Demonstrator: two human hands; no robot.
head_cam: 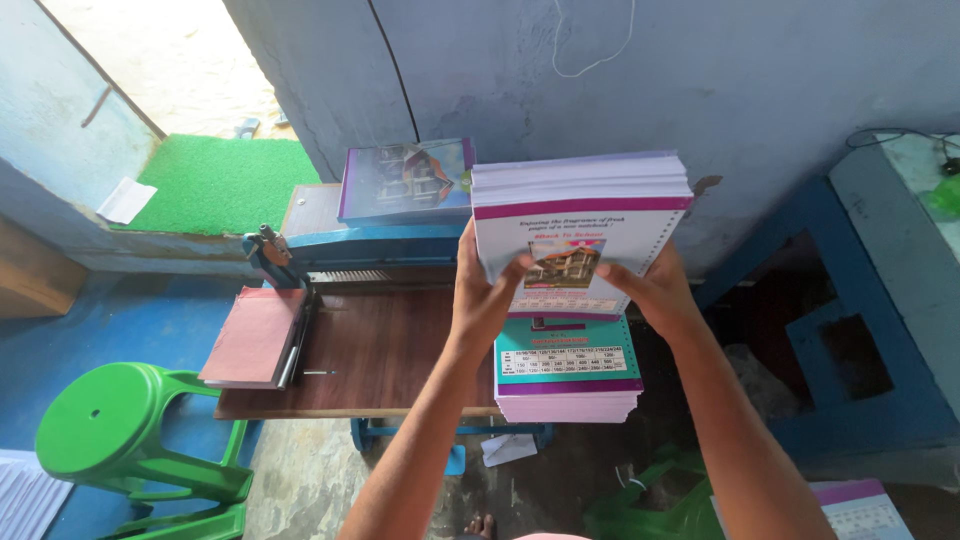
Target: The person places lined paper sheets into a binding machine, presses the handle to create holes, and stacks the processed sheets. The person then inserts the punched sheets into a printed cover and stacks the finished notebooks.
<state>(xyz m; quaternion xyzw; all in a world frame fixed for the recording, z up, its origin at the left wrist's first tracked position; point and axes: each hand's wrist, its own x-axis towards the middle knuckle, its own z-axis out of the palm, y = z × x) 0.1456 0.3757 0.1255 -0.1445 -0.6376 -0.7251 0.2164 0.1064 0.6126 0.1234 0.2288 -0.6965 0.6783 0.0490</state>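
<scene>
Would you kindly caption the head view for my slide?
Left hand and right hand lift a notebook stack above another stack.

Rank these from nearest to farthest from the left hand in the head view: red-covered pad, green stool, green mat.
From the left hand:
1. Red-covered pad, on the table's left edge.
2. Green stool, lower left on the floor.
3. Green mat, upper left by the doorway.

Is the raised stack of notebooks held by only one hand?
No: the left hand and the right hand both grip the raised stack of notebooks from its two sides.
</scene>
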